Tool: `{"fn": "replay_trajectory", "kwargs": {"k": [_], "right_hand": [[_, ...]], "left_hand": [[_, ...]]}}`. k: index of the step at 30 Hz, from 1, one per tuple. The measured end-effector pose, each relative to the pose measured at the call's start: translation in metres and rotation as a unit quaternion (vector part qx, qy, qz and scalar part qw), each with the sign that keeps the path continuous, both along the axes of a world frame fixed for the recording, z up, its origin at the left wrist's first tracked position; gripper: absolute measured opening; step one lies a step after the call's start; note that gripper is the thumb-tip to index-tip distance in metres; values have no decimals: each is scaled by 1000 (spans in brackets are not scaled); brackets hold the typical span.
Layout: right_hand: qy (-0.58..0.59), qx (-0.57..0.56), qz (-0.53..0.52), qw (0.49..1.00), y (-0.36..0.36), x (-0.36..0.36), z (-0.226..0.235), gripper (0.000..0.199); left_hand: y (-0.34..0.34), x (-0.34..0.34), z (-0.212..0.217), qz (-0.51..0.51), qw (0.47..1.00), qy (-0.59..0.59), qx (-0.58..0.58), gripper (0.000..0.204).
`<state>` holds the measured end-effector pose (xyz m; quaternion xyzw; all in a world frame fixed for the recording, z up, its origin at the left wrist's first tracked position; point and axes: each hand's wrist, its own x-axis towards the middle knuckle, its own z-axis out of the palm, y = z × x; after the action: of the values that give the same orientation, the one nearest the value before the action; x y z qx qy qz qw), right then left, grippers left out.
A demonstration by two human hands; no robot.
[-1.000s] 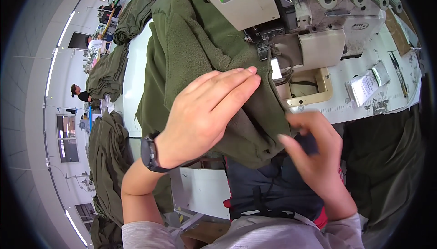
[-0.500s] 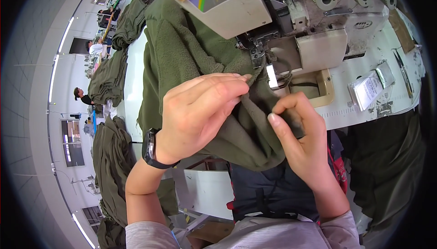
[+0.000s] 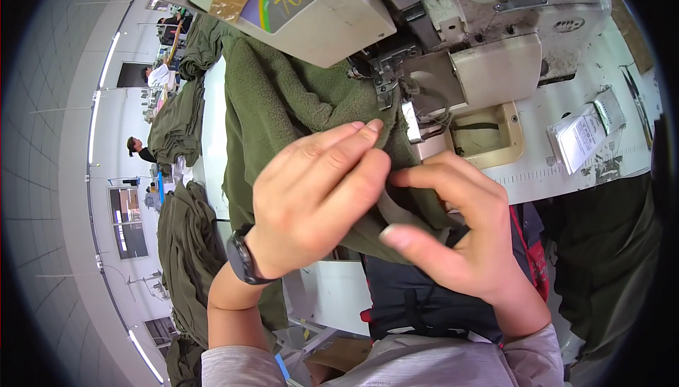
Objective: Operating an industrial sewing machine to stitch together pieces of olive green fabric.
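Where the olive fleece cloth point(image 3: 318, 108) lies: on the white table point(image 3: 522, 186), under both hands, right by the metal foot point(image 3: 385, 96) of the sewing machine point(image 3: 498, 69).
Long way of the cloth: from the machine down toward the lap point(image 3: 417, 295).
Hand nearer the foot: left hand point(image 3: 315, 192), fingertips just below it; the right hand point(image 3: 463, 224) is lower and more right.
Left fingers: close together on the cloth; cannot tell if they pinch.
Right fingers: thumb and pointing finger spread apart.
Cloth's look: dark green, fuzzy, full of folds.
Farther right: a shiny little packet point(image 3: 581, 136).
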<state>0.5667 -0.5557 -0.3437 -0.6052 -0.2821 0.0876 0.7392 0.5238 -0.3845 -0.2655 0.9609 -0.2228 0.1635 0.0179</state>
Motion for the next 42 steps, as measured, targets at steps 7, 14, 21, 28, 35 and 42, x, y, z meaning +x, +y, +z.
{"fn": "replay_trajectory", "kwargs": {"k": [7,14,21,28,35,42], "right_hand": [[54,-30,37,997,-14,-7,-10,18],[215,9,35,976,-12,-13,-14,23],[177,-71,75,979,-17,-11,-6,22],[211,-43,52,975,-17,-16,-11,21],[215,-26,64,974,-17,-9,-8,14],[217,-2,41,975,-11,-8,-8,18]], "left_hand": [[-12,-7,-3,140,965,50,-217,31],[-16,-11,-9,112,985,60,-118,40],[-35,-16,-22,154,987,9,-51,50],[-41,-18,-35,169,983,-41,-64,51],[-42,-11,-28,183,983,-16,-17,53],[-41,-9,-29,178,984,-22,-18,51]]}}
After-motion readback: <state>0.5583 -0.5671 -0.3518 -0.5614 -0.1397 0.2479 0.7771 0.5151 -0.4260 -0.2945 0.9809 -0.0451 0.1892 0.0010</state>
